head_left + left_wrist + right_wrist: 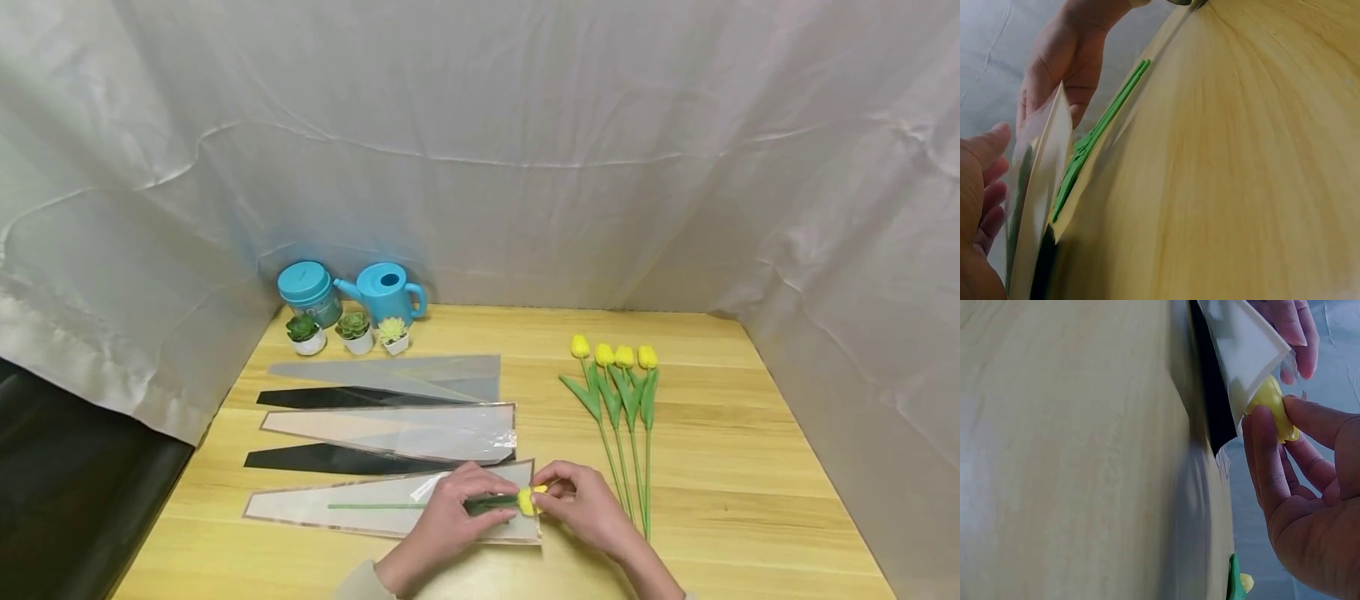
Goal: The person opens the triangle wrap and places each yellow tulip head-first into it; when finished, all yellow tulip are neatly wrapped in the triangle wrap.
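Note:
A yellow artificial tulip (524, 501) lies inside a clear, tapered flower sleeve (288, 505), its green stem pointing left and its bloom at the wide right end. My right hand (588, 505) pinches the bloom between thumb and fingers at the sleeve's mouth; in the right wrist view the yellow bloom (1269, 402) shows between the fingertips. Over the sleeve's wide part, my left hand (459, 503) rests with thumb and fingers spread around the leaves. The left wrist view shows its fingers (996, 172) loosely bent beside the clear film. Part of the leaves is hidden by this hand.
Several more yellow tulips (625, 358) lie side by side on the right. Beyond the sleeve lie further white sleeves (315, 422) and black ones (307, 397). At the back left stand a blue watering can (382, 293), a blue-lidded jar (306, 283) and small potted succulents (355, 333).

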A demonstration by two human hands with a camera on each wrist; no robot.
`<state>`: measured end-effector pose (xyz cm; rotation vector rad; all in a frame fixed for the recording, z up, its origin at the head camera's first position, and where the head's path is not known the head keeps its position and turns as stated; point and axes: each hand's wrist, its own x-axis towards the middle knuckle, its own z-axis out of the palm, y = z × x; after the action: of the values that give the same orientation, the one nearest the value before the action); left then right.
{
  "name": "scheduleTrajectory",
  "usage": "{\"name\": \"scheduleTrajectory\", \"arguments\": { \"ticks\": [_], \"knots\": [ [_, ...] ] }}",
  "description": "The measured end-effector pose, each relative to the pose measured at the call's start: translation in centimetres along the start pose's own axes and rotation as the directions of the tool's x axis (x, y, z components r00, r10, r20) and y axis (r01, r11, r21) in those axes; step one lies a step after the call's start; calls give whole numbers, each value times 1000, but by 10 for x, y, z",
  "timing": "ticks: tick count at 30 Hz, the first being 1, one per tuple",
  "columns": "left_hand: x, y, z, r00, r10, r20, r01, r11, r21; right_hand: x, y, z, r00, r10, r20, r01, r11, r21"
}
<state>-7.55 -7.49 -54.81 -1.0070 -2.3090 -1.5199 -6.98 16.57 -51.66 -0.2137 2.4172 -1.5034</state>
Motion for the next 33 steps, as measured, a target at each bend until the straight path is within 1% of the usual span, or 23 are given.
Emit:
{"name": "scheduleTrajectory", "arguments": {
  "ticks": [2, 5, 9, 11, 13, 16, 18, 22, 27, 33],
  "knots": [
    [-2, 0, -5, 1000, -16, -5, 16, 999, 36, 0, 0, 0, 1000, 4, -1, -4, 1000, 7],
    [-5, 2, -13, 998, -63, -21, 65, 991, 113, -1, 0, 0, 1000, 7, -6, -7, 999, 31],
    [-9, 2, -21, 994, -105, -30, 109, 962, 252, -2, -1, -1, 1000, 16, -15, -15, 996, 85],
    [-11, 2, -23, 991, -130, -21, 131, 947, 293, -2, -2, -1, 1000, 19, -15, -17, 994, 105],
    [-13, 1, -23, 988, -153, -9, 148, 939, 310, -2, -3, -1, 1000, 22, -12, -20, 993, 116],
    [-15, 0, -21, 985, -172, 3, 163, 940, 301, -2, -2, 0, 1000, 24, -5, -23, 993, 118],
    [-15, -1, -20, 985, -170, -1, 163, 943, 291, -1, -2, 0, 1000, 23, -5, -23, 994, 107],
    [-14, -2, -19, 988, -151, -23, 151, 954, 260, -1, -1, -1, 1000, 18, -10, -17, 995, 93],
    [-11, -2, -19, 992, -116, -42, 123, 968, 219, -2, -2, 0, 1000, 6, -6, -5, 990, 140],
    [-8, -3, -18, 996, -74, -50, 82, 980, 179, -3, -4, 2, 1000, -12, 20, 8, 987, 161]
  ]
}}
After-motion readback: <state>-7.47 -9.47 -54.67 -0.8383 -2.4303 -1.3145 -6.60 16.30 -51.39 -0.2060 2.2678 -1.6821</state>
